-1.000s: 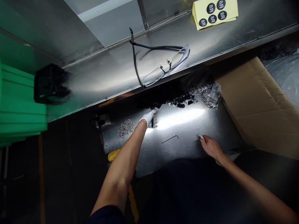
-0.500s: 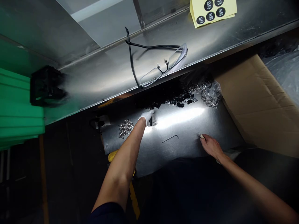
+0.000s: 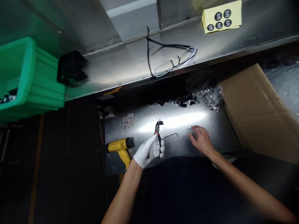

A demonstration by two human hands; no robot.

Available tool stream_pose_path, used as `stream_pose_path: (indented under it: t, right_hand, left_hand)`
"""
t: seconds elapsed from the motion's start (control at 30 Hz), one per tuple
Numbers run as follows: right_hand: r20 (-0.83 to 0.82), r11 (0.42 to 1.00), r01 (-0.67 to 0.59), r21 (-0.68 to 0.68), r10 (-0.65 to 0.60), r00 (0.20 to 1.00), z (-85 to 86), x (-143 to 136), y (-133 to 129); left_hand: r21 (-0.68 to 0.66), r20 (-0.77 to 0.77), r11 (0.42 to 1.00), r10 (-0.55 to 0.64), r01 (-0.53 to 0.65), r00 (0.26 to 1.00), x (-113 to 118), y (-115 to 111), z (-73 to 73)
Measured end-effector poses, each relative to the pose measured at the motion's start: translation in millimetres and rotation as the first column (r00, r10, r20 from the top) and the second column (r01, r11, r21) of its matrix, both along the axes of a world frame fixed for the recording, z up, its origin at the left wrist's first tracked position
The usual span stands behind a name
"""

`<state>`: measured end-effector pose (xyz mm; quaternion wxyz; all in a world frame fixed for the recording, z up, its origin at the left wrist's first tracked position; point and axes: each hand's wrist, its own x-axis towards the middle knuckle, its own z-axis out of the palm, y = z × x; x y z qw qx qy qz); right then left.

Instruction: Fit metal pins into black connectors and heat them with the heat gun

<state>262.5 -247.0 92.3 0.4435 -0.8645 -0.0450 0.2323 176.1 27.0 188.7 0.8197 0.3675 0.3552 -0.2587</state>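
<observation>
My left hand (image 3: 151, 148), in a white glove, is closed around the handles of red-and-black pliers (image 3: 157, 128). At the pliers' jaws is a small black part (image 3: 161, 122) with thin prongs. My right hand (image 3: 200, 139) is bare, its fingers curled above the metal table; a small metallic thing shows between thumb and fingers, too small to name. An L-shaped hex key (image 3: 171, 135) lies between the hands. Small silver pieces (image 3: 128, 121) are spread at the left of the table.
A yellow heat gun (image 3: 118, 145) lies at the table's left edge. Black and metal parts (image 3: 183, 105) and a plastic bag of hardware (image 3: 213, 99) lie at the back. A cardboard box (image 3: 261, 112) stands right. Glasses (image 3: 173, 63) rest on the shelf; a green bin (image 3: 44, 81) is left.
My left hand has come back from the parts at the rear and now shows the pliers with the black part. My right hand has shifted slightly left, fingers more spread. The view has shifted left.
</observation>
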Motion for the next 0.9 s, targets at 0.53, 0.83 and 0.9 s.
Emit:
stream_pose_path:
  t: [0.53,0.83,0.9]
  right_hand:
    - [-0.277,0.665,-0.096,0.740,0.432,0.858,120.5,-33.4,86.3]
    - [-0.266,0.712,-0.183,0.677,0.469,0.842,123.2,-38.6,83.4]
    - [-0.266,0.718,-0.198,0.667,0.478,0.838,122.9,-39.5,83.0]
  left_hand:
    - [0.025,0.219,0.991,0.124,-0.133,0.968,-107.8,-45.7,59.6]
    - [0.362,0.274,0.929,-0.023,-0.081,0.962,-120.6,-51.1,65.9]
    - [0.353,0.271,0.932,-0.022,-0.078,0.962,-121.6,-52.0,67.7]
